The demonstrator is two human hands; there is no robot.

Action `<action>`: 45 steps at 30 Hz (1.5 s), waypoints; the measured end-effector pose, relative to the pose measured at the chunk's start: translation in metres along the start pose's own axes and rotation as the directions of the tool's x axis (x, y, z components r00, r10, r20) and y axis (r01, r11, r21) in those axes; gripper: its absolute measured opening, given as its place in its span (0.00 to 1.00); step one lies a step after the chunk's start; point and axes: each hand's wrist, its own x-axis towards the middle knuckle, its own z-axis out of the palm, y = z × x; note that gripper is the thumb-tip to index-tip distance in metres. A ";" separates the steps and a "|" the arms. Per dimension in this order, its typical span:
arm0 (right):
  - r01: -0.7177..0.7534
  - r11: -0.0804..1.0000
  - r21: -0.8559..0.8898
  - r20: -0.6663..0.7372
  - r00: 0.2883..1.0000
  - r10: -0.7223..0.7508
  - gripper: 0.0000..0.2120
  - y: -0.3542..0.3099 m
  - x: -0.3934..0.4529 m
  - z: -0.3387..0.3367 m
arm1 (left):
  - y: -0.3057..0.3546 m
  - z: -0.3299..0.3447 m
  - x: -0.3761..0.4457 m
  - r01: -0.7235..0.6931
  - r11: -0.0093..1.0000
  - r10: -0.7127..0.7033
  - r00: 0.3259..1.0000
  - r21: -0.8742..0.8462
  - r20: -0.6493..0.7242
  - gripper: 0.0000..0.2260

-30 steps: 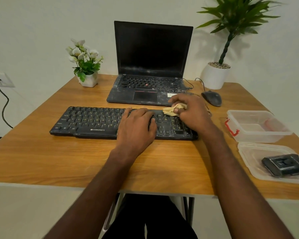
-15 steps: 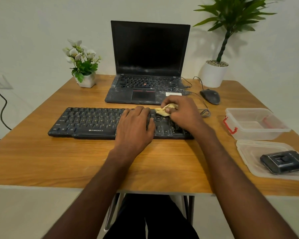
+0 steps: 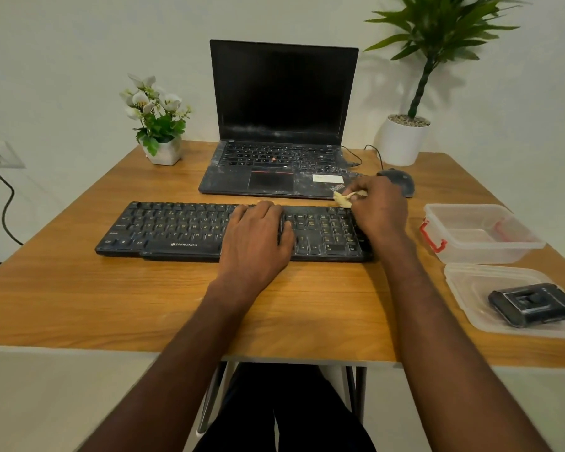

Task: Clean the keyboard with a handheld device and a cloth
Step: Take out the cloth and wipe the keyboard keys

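- The keyboard (image 3: 232, 231) lies flat at the centre of the wooden table (image 3: 79, 288), and both hands are on it.
- The left hand (image 3: 258, 243) rests palm-down on the middle keys, fingers fairly straight and gripping nothing; it looks like a brace.
- The right hand (image 3: 380, 207) sits at 2 o'clock from the left hand, over the keyboard's far right corner, with its fingers pinching a small crumpled cloth (image 3: 344, 198).
- The cloth looks soft and light, so a bunched fingertip pinch suits it (it should press into gaps between keys).
- The keyboard is rigid but light, and I reckon it would slide without that flat left palm.
- The handheld device (image 3: 534, 305) lies at 4 o'clock in a clear plastic lid (image 3: 463, 288), untouched; its dark boxy body looks best gripped by the sides.
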 end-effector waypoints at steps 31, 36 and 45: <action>0.037 0.986 0.165 0.219 0.973 -0.073 0.15 -0.007 -0.002 -0.009 | -0.002 0.004 0.002 -0.003 1.000 0.003 1.000 -0.016 0.023 0.20; -0.111 0.986 -0.128 0.024 0.993 0.115 0.07 -0.002 0.000 -0.013 | -0.003 0.004 0.002 -0.003 1.000 0.003 1.000 -0.017 0.013 0.19; -0.041 0.995 -0.092 0.032 0.999 0.044 0.10 -0.014 -0.006 -0.004 | -0.002 0.003 0.000 -0.017 1.000 0.017 1.000 -0.016 -0.003 0.19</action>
